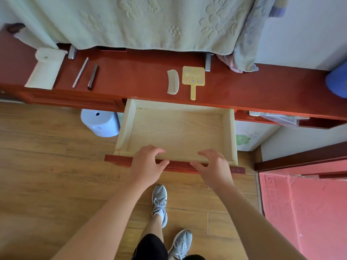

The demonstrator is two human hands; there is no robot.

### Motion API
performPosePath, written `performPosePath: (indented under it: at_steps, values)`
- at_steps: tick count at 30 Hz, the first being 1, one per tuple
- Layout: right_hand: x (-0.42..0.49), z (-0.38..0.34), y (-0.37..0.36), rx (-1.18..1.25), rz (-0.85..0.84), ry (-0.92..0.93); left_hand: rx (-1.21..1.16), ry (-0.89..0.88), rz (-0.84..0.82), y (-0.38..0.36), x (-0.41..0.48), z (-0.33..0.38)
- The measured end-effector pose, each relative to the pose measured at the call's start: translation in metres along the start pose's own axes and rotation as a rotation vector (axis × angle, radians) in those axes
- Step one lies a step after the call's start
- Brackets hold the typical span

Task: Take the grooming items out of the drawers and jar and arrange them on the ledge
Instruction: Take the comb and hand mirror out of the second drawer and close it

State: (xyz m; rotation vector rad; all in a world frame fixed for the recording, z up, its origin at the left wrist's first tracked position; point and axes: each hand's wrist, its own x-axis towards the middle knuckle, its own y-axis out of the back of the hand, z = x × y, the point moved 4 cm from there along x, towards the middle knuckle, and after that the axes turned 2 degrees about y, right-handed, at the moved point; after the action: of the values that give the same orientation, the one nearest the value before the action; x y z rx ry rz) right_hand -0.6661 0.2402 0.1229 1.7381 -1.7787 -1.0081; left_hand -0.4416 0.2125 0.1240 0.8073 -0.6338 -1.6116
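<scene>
A pale wooden drawer [178, 132] stands pulled out from under the red-brown ledge [131, 76], and nothing lies inside it. My left hand [148, 164] and my right hand [214, 167] both rest on the drawer's red front edge [178, 166], fingers curled over it into the drawer. On the ledge lie a cream comb [173, 82], a yellow hand mirror [193, 79], a thin silver stick [80, 72] and a dark slim stick [93, 76]. A white box-like jar [46, 69] sits at the ledge's left end.
A pale green towel [140, 21] hangs over the back of the ledge. A blue stool [100, 122] stands on the wooden floor under the ledge, left of the drawer. A second drawer [281, 119] at the right is partly open. A pink mat [304, 212] lies at the right.
</scene>
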Motion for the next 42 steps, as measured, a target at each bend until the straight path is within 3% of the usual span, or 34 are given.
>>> performPosePath:
  at_steps: [8,15,25,37,42]
  values:
    - [-0.018,0.012,-0.011,-0.058,0.009,0.017,0.154,0.039,0.032,-0.003,-0.013,-0.020]
    - [-0.004,0.013,-0.011,-0.075,0.032,0.014,0.110,0.071,0.050,-0.003,0.001,-0.028]
    - [0.062,0.002,0.007,-0.088,0.098,0.013,0.157,-0.022,0.115,0.015,0.070,-0.012]
    - [0.150,-0.003,0.024,-0.267,0.053,0.005,0.332,-0.040,0.013,0.027,0.168,-0.008]
    - [0.165,0.003,0.022,-0.292,0.143,0.024,0.342,-0.084,0.148,0.025,0.180,-0.008]
